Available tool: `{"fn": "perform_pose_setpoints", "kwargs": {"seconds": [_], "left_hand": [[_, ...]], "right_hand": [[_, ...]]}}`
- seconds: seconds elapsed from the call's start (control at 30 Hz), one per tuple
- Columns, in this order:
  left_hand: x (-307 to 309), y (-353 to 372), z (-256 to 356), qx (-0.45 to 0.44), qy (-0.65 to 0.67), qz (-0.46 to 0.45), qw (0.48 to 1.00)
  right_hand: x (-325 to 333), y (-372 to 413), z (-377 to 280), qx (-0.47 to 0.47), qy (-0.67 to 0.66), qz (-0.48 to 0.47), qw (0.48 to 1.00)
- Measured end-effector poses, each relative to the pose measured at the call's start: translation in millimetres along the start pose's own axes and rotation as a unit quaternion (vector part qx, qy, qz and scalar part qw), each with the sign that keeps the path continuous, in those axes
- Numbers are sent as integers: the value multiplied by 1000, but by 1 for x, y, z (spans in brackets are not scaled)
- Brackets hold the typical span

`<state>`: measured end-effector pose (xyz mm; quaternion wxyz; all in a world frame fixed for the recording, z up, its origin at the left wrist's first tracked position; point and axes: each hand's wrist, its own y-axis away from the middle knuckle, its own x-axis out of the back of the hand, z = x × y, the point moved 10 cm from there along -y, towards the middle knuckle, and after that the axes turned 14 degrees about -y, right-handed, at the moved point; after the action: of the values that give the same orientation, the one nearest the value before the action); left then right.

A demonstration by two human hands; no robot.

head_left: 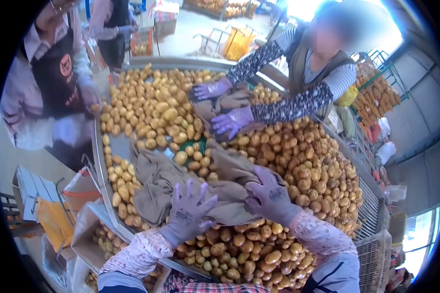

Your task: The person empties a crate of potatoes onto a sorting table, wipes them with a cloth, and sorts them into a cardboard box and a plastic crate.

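My gloved left hand [188,210], at 7 o'clock from the middle of my view, has its fingers spread wide over the near part of a rumpled brown cloth [156,183]. My gloved right hand [271,195], between 4 and 5 o'clock, bends its fingers against the brown fabric; I can't tell whether they grip it. The cloth lies over potatoes [318,171] from 8 round to 5 o'clock, on a metal-rimmed table [181,61]. At 12 o'clock another person's gloved hands [233,121] touch more brown fabric
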<state>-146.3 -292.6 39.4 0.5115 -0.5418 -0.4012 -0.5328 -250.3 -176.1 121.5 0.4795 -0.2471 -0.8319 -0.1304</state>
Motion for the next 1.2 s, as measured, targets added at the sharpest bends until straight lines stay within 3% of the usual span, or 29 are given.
{"fn": "perform_pose_setpoints", "kwargs": {"seconds": [0.1, 0.13, 0.23, 0.27, 0.37, 0.43, 0.47, 0.5, 0.57, 0.6, 0.63, 0.7, 0.73, 0.8, 0.83, 0.9, 0.97, 1.03, 1.13, 1.17, 1.2], "left_hand": [[-54, 13, 6, 43, 99, -94, 990], [-75, 1, 7, 25, 72, -136, 988], [-108, -39, -14, 35, 1, -187, 982], [-116, -49, -29, 51, 20, -245, 968], [-147, -91, -75, 91, -67, -282, 953], [-144, -119, -103, 183, -24, -282, 942], [-130, -121, -104, 221, -38, -217, 950], [-131, -121, -97, 195, -61, -229, 952], [-142, -94, -75, 146, -97, -272, 946], [-124, -79, -62, 121, -148, -200, 961], [-120, -70, -65, 122, -63, -201, 970], [-117, -51, -74, 113, 115, -213, 964], [-90, -50, -86, 131, 222, -75, 963], [-26, -46, -94, 208, 202, -73, 954], [-12, -43, -84, 164, 191, -53, 966], [18, -34, -62, 75, 168, -10, 983], [56, -5, -11, 23, 144, -11, 989], [34, 27, 37, -83, 24, -90, 992], [-49, 55, 47, -40, 78, -121, 989], [-60, 44, 42, -31, 61, -147, 987], [-70, 25, 38, -23, 41, -173, 984]], "right_hand": [[-55, 40, 31, -49, 147, -68, 986], [-84, 35, 54, -130, 82, -191, 970], [-101, -30, 87, -117, 39, -74, 990], [-112, -50, 104, -87, 92, -65, 990], [-134, -125, 138, -29, 192, -42, 980], [-133, -149, 157, -79, 192, -70, 976], [-134, -150, 168, -134, 123, -45, 982], [-136, -146, 178, -184, 52, -15, 982], [-139, -121, 160, -146, 147, -45, 977], [-124, -106, 132, -155, 127, -68, 977], [-107, -87, 103, -165, 107, -91, 976], [-105, -64, 107, -81, 131, -18, 988], [-87, -53, 100, -62, 115, 20, 991], [-47, -41, 97, -79, 108, 19, 991], [-22, -30, 84, -71, 105, 23, 992], [31, -4, 43, -149, 29, 4, 988], [56, 21, -6, -56, 58, -12, 997], [37, 43, -15, -19, 86, -43, 995], [-58, 72, 24, -75, 89, -157, 981], [-94, 75, 41, -104, 67, -216, 969], [-107, 60, 47, -101, 75, -217, 968]]}}
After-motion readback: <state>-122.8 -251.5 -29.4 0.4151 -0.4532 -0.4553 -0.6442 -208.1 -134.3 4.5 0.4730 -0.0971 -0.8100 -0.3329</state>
